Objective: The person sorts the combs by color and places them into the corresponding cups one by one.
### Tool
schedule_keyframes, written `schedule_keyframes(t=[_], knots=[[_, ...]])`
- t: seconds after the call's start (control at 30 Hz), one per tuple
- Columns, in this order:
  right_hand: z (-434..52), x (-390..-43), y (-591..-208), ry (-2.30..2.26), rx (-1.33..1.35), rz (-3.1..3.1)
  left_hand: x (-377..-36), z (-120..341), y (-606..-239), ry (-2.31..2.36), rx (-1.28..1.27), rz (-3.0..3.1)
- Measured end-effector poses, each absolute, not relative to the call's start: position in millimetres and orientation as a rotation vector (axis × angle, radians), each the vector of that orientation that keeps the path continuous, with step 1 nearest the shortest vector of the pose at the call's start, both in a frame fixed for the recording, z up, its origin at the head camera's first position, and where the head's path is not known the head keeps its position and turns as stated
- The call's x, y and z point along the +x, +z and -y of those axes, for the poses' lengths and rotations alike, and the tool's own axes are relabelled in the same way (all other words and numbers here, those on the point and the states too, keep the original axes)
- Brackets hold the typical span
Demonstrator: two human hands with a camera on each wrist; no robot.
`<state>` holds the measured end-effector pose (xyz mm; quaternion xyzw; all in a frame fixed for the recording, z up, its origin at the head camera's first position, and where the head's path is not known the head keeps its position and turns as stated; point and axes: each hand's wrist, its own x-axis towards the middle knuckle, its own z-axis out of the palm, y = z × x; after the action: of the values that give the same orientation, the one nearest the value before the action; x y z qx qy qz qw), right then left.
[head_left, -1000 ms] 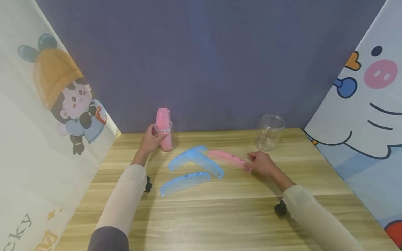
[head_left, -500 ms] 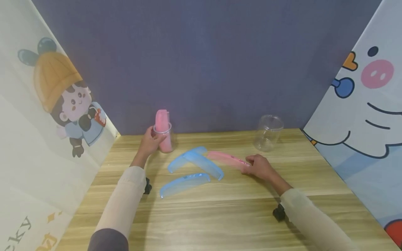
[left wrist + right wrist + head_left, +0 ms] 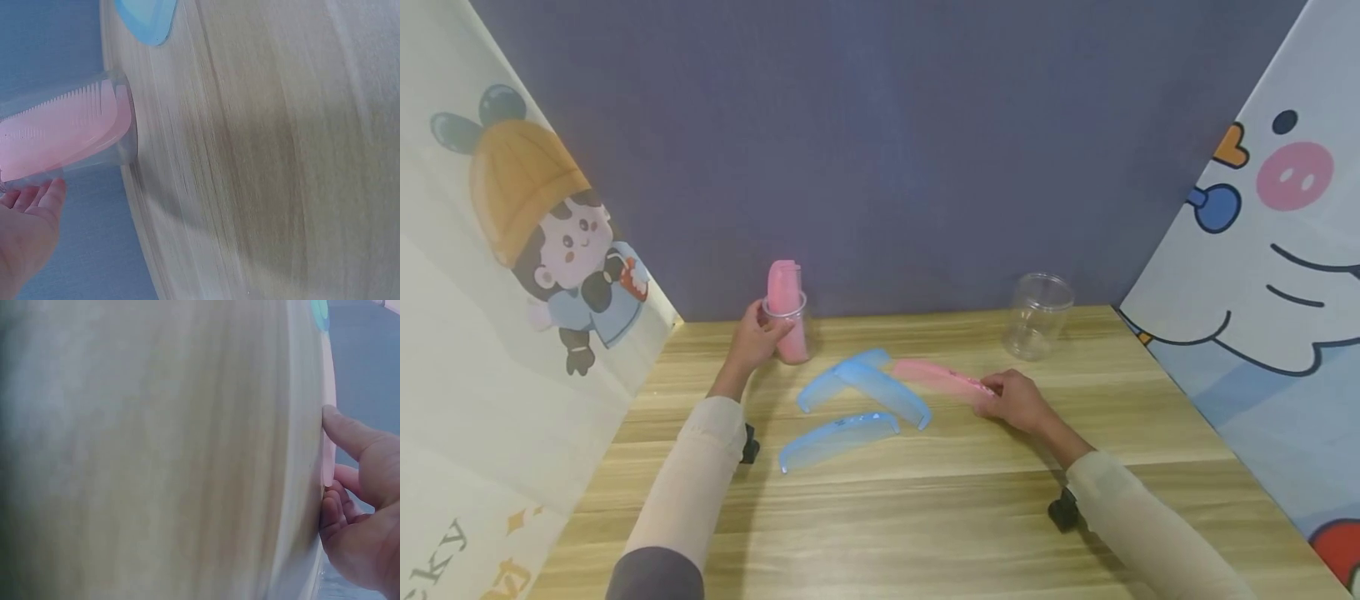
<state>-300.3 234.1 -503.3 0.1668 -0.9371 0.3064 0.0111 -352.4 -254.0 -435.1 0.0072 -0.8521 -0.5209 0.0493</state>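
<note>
- Left hand [image 3: 758, 336]: fingers are wrapped round a clear plastic cup [image 3: 790, 329] standing upright on the wooden table [image 3: 925, 517]; pink combs [image 3: 781, 292] are stood on end inside it, tips above the rim.
- Right hand [image 3: 1011, 400]: the near end of a loose pink comb [image 3: 940, 377] is pinched, thumb on top, fingers curled at its edge, as seen from the right wrist [image 3: 356, 506]. Comb lies flat on the table.
- Key relation: the comb's long axis runs from the right hand towards the cup, far end pointing at the left hand. The comb is held by the right hand only; the cup sits well apart on its far-left side.
- Between the hands: three blue combs [image 3: 880, 390], two overlapping, one [image 3: 838, 440] lying alone nearer the body.
- An empty clear jar [image 3: 1037, 317] stands just beyond the right hand, upright.
- Materials: combs are thin, curved, translucent plastic with fine teeth; cup and jar are smooth, see-through cylinders; the table is light wood grain.
</note>
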Motion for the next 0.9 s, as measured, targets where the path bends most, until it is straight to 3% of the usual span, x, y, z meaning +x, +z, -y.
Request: schedule_keyframes(t=[0.33, 0.9], knots=[[-234.2, -306.5, -500.0, 0.899, 0.536, 2.841, -351.8, 253.8, -433.4, -1.550, 0.032, 2.609], [-246.7, -310.6, -488.6, 1.097, 0.341, 2.960, -352.7, 254.4, -435.2, -1.561, 0.013, 2.597]])
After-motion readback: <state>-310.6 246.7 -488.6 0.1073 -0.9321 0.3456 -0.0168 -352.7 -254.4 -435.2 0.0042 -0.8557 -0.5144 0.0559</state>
